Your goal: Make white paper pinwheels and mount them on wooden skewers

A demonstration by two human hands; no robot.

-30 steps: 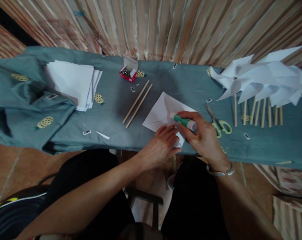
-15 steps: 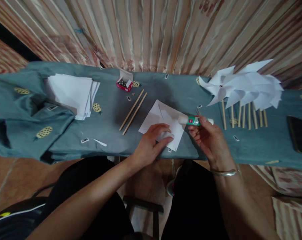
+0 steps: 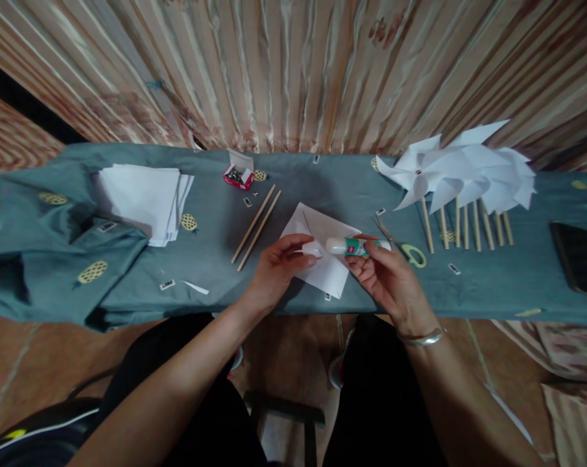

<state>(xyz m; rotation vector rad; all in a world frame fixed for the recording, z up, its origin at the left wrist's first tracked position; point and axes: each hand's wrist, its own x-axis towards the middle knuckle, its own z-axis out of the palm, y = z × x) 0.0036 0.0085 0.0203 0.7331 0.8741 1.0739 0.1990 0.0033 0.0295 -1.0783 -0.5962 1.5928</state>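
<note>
My right hand (image 3: 385, 272) is closed around a glue stick (image 3: 354, 246) with a green and white label, its white end pointing left. Pinched between the thumb and fingers of my left hand (image 3: 278, 266) is a small white translucent cap (image 3: 312, 249), a short gap away from the glue stick's end. Beneath both hands lies a square of white paper (image 3: 317, 220) with creases, partly covered by my fingers. Scissors (image 3: 412, 255) with light green handles rest just beyond my right hand, partly hidden by it.
Two wooden sticks (image 3: 257, 227) and a red box of metal pins (image 3: 239, 175) lie left of the paper. Further left is a stack of white sheets (image 3: 137, 194). Several paper pinwheels (image 3: 463, 172) on sticks and a dark phone (image 3: 578, 259) are at right.
Both hands have come nearer each other, the right bringing the glue stick left. My left hand has lifted off the paper with the cap. The scissors show more, and the view has shifted slightly.
</note>
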